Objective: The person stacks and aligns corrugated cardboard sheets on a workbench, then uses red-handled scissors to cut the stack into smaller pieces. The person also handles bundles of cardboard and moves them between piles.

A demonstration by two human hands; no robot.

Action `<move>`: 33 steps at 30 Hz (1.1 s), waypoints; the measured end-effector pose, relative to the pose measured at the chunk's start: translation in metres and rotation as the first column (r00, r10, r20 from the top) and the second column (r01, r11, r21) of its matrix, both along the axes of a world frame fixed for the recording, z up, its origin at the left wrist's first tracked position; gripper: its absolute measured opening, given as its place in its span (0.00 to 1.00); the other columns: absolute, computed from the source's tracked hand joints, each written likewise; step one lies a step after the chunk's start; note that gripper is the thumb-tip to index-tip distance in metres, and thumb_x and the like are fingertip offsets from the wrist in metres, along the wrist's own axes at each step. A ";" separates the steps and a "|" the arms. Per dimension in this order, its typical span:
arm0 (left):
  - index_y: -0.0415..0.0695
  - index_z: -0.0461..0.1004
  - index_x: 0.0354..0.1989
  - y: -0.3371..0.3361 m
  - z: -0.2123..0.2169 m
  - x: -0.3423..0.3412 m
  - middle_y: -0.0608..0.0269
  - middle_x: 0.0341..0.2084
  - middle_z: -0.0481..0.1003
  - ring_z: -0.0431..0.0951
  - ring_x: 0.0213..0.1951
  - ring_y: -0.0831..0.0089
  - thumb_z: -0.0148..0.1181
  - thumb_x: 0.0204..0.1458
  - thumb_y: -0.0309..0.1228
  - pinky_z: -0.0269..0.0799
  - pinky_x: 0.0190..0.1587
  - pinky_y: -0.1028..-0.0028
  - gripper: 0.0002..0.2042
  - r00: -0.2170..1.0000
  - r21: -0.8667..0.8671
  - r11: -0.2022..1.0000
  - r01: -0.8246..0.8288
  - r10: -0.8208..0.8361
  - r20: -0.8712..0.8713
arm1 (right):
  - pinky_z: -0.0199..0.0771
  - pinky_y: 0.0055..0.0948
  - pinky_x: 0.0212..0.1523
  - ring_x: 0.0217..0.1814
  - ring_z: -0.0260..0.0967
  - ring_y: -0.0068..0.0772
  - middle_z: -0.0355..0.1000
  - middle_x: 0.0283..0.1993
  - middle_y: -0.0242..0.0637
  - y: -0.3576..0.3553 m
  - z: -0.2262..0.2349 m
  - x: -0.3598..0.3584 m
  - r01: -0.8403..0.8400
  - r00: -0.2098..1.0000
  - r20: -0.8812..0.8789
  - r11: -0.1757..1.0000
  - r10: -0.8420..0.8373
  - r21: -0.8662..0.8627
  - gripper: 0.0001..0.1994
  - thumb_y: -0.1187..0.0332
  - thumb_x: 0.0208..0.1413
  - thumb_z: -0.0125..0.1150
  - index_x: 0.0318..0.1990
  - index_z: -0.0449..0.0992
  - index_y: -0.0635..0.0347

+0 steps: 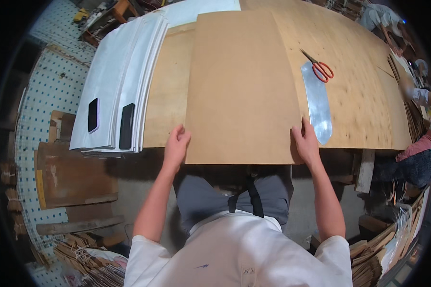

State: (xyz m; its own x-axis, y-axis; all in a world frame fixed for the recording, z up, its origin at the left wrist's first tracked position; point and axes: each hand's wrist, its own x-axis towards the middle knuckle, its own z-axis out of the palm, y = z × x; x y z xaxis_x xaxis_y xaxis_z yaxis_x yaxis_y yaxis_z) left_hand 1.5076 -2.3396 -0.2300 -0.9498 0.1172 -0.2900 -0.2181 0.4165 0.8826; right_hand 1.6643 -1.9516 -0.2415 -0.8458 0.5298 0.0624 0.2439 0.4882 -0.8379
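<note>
A big flat brown sheet point(242, 91) lies on a wooden table point(359, 91), right in front of the person, and its near end sticks out a little past the table's edge. The left hand point(176, 146) is at the sheet's left side near that end, with its fingers half curled. The right hand point(306, 143) is at the right side, its thumb by the sheet's edge and its fingers partly bent. I cannot tell if either hand has a tight hold on the sheet. Just to the right of the sheet is a shiny, long metal plate point(320, 110), and scissors point(315, 62) with red handles lie partly on its far end. Over on the left is a pile of big white sheets point(112, 81). Two dark phones sit on top, one on the left point(93, 115) and one on the right point(126, 126). Far off at the top right, another person point(379, 19) in a light shirt bends over.
</note>
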 end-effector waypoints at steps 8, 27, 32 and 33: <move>0.38 0.75 0.57 0.000 0.003 0.020 0.56 0.48 0.78 0.78 0.46 0.72 0.60 0.55 0.28 0.73 0.48 0.72 0.20 0.997 0.075 0.996 0.052 -0.055 0.047 | 0.68 0.56 0.54 0.55 0.67 0.69 0.71 0.48 0.67 -0.010 -0.007 -0.022 0.103 0.939 0.301 0.971 -0.167 0.218 0.17 0.66 0.57 0.58 0.44 0.71 0.75; 0.32 0.63 0.65 -0.007 0.012 -0.046 0.45 0.52 0.74 0.76 0.52 0.58 0.66 0.55 0.41 0.71 0.56 0.64 0.35 0.946 -0.167 0.969 0.181 -0.218 -0.239 | 0.69 0.33 0.49 0.50 0.70 0.31 0.75 0.52 0.41 0.077 0.001 -0.026 0.266 0.949 0.240 0.925 -0.203 -0.271 0.24 0.63 0.61 0.61 0.61 0.72 0.68; 0.40 0.64 0.67 0.061 0.044 -0.186 0.61 0.51 0.74 0.72 0.48 0.73 0.62 0.60 0.45 0.70 0.49 0.70 0.31 0.995 0.121 0.988 0.094 -0.087 -0.056 | 0.67 0.25 0.40 0.36 0.66 0.22 0.70 0.35 0.28 0.160 0.038 -0.149 -0.058 0.997 0.007 0.855 0.072 -0.516 0.09 0.62 0.63 0.59 0.38 0.74 0.59; 0.41 0.64 0.67 0.069 0.041 -0.216 0.62 0.51 0.73 0.72 0.49 0.73 0.61 0.61 0.46 0.69 0.49 0.70 0.31 0.998 0.117 0.991 0.063 -0.059 -0.034 | 0.65 0.24 0.38 0.33 0.63 0.20 0.67 0.31 0.26 0.144 0.052 -0.187 -0.015 0.999 0.019 0.834 0.030 -0.552 0.10 0.62 0.63 0.58 0.33 0.70 0.56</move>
State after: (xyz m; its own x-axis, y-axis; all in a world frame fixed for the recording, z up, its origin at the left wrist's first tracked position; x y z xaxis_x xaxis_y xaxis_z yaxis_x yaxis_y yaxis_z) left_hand 1.2918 -2.2705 -0.1885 -0.9481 0.2069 -0.2414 -0.1673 0.3209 0.9322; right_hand 1.4770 -1.8073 -0.1894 -0.8550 0.4511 -0.2559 0.2634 -0.0475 -0.9635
